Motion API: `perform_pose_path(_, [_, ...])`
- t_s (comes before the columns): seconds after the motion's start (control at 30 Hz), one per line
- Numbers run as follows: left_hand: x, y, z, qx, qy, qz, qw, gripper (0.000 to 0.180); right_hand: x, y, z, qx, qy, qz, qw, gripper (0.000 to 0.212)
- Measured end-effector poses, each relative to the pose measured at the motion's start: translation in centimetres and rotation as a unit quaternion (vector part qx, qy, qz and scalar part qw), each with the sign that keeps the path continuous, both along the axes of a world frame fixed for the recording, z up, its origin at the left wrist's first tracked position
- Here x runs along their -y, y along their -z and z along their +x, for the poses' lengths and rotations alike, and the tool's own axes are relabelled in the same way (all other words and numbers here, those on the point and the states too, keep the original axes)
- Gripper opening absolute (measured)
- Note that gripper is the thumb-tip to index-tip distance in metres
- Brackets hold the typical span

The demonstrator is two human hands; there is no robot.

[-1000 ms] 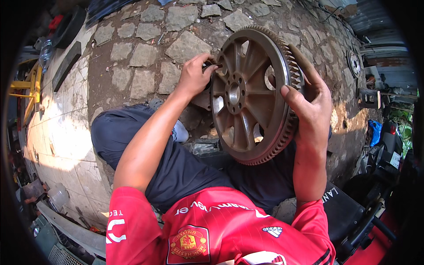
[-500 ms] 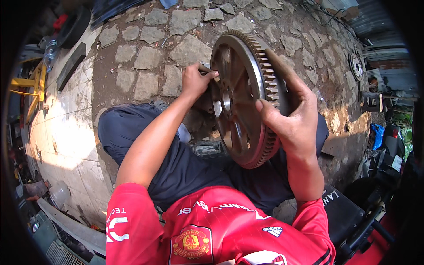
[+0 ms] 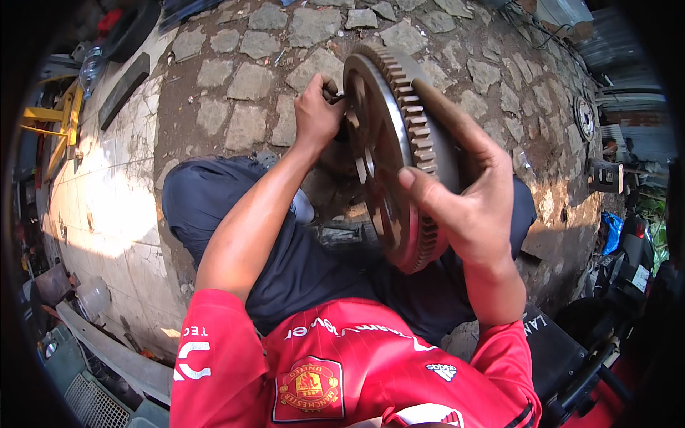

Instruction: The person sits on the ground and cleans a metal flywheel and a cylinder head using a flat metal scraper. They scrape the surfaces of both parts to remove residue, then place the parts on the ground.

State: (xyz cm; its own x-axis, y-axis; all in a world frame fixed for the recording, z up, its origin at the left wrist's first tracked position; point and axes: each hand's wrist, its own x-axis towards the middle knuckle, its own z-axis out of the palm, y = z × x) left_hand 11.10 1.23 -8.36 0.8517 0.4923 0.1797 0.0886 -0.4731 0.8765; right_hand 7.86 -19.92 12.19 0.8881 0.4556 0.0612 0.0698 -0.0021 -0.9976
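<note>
A heavy metal flywheel (image 3: pixel 412 120) with a toothed ring around its rim stands on edge between my knees, tilted. Its brownish, spoked face with a centre hole is turned to the left. My right hand (image 3: pixel 467 192) grips the toothed rim from the right, thumb on the near side and fingers stretched along the far side. At the left face, my left hand (image 3: pixel 319 113) is closed in a pinch, its fingertips right by the wheel. Something small and dark shows in those fingers, but the wheel's edge and the fingers hide what it is.
Uneven paving stones (image 3: pixel 314 28) set in dirt lie ahead. White tiles (image 3: pixel 107 192) run along the left, with a dark bar (image 3: pixel 125 98), a yellow metal frame (image 3: pixel 68 125) and a plastic bottle (image 3: pixel 91 68). A black box (image 3: pixel 549 342) and a motorcycle (image 3: pixel 631 264) stand at right.
The flywheel has turned so that its face shows narrower, more edge-on. My left hand has moved slightly up along the face. The right hand keeps its grip on the rim.
</note>
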Motion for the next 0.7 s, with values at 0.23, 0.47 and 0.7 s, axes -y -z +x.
perform_pose_path(0.23, [-0.1, -1.4, 1.0, -0.051, -0.002, 0.011, 0.999, 0.041, -0.1, 0.1, 0.4, 0.013, 0.006, 0.006, 1.0, 0.072])
perform_pose_path(0.47, [0.1, 0.7, 0.9, -0.027, 0.026, 0.034, 0.999, 0.034, 0.3, 0.0, 0.7, -0.014, 0.028, 0.014, 0.999, 0.071])
perform_pose_path(0.7, [1.1, 0.0, 0.7, -0.019, 0.089, 0.05, 0.995, 0.039, 1.9, 0.4, 1.5, 0.011, 0.059, -0.005, 0.998, 0.072])
